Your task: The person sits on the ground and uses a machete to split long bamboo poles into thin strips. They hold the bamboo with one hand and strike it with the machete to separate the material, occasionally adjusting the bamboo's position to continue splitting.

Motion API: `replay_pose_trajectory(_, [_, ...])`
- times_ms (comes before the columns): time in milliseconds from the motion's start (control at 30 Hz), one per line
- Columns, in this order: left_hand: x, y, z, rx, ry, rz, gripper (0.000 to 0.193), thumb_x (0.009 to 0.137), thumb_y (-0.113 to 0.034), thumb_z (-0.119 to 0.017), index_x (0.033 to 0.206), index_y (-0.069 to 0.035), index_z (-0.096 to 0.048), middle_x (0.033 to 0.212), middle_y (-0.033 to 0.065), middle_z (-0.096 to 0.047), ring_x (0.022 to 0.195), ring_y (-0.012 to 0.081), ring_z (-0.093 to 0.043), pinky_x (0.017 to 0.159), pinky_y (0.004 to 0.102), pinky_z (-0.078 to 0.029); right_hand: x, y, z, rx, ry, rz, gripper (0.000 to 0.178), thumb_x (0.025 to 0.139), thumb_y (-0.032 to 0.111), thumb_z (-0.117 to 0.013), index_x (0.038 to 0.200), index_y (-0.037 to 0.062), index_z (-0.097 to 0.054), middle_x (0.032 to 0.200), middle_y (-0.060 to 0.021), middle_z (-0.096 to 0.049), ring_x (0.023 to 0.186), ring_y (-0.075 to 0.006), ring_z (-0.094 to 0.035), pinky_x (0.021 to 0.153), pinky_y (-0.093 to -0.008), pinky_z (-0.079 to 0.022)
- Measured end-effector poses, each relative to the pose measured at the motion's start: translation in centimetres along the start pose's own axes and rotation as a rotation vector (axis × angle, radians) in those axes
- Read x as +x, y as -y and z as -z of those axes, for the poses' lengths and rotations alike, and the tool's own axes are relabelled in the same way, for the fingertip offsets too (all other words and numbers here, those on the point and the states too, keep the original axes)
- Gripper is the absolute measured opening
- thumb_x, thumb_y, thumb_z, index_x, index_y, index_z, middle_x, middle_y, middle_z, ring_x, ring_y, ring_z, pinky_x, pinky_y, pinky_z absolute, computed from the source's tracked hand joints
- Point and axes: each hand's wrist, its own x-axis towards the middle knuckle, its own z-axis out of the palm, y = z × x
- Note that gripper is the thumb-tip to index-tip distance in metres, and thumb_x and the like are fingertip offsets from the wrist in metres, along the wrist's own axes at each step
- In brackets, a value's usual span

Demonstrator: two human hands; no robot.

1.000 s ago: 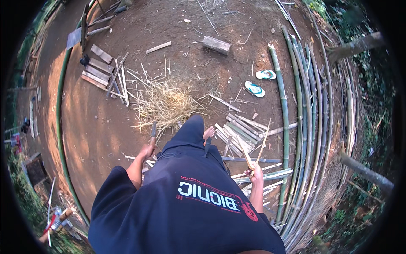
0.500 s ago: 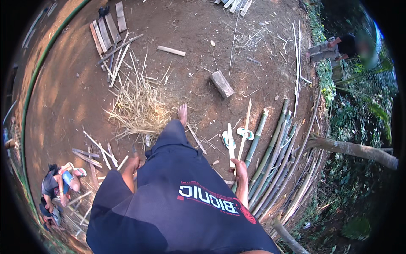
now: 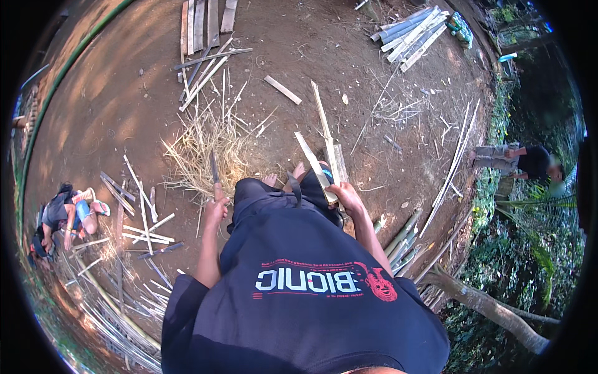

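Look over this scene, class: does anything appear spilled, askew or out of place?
The pale shavings beyond the left hand lie in a loose tangle, and the strips at lower left cross haphazardly, whereas the stack at upper right lies mostly parallel.

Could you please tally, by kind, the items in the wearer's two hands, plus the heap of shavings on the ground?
Dark-bladed knife, in the left hand: 1
Pale split-bamboo strips, in the right hand: 2
Straw-coloured heap of thin shavings: 1
Total: 4
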Motion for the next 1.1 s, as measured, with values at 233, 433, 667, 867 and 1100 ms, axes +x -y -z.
replay_pose_trajectory(233, [-2.2,1.6,-8.3,-0.563,-0.284,0.154,0.026,0.079,-0.030,-0.068,0.069,-0.008,-0.059,0.049,0.0005,-0.049,0.039,0.0109,-0.046,0.038,0.0251,-0.035,12.9,11.5,3.5,-0.431,0.238,-0.062,0.033,0.080,0.024,-0.066,0.091,-0.0066,-0.061,0.069,-0.0093,-0.062,0.054,-0.0159,-0.061,0.047,-0.0279,-0.052])
replay_pose_trajectory(433, [-2.7,-1.5,-21.9,-0.883,-0.604,0.256,0.052,0.082,-0.024,-0.062,0.131,-0.016,-0.049,0.055,-0.0025,-0.046,0.043,0.0076,-0.042,0.040,0.0227,-0.033,25.9,20.7,6.9,-0.640,0.441,-0.048,0.041,0.081,0.026,-0.068,0.101,-0.0093,-0.059,0.082,-0.0150,-0.064,0.066,-0.0216,-0.064,0.052,-0.0314,-0.057])
replay_pose_trajectory(667, [-3.8,-11.0,-31.2,-0.993,-0.599,0.251,0.045,0.088,-0.019,-0.059,0.131,-0.009,-0.052,0.065,-0.0028,-0.050,0.047,0.0052,-0.041,0.040,0.0215,-0.030,35.7,32.2,6.6,-0.994,0.496,0.043,0.042,0.083,0.023,-0.064,0.105,-0.0126,-0.057,0.082,-0.0164,-0.064,0.062,-0.0193,-0.064,0.051,-0.0299,-0.054])
replay_pose_trajectory(867, [7.3,-11.3,-36.5,-0.839,-0.563,0.188,0.015,0.088,-0.015,-0.063,0.087,-0.002,-0.056,0.055,-0.0008,-0.048,0.043,0.0070,-0.042,0.040,0.0228,-0.031,46.8,27.5,4.2,-1.140,0.468,0.253,0.048,0.082,0.029,-0.063,0.105,-0.0121,-0.057,0.078,-0.0166,-0.063,0.068,-0.0228,-0.064,0.060,-0.0359,-0.052])
replay_pose_trajectory(1100, [26.6,-5.8,-39.0,-0.791,-0.627,0.138,0.025,0.084,-0.022,-0.071,0.083,-0.004,-0.053,0.055,-0.0003,-0.050,0.043,0.0069,-0.044,0.041,0.0215,-0.033,67.3,5.2,2.3,-1.190,0.413,0.619,0.058,0.083,0.041,-0.063,0.107,-0.0108,-0.058,0.085,-0.0220,-0.066,0.076,-0.0257,-0.065,0.070,-0.0367,-0.051])
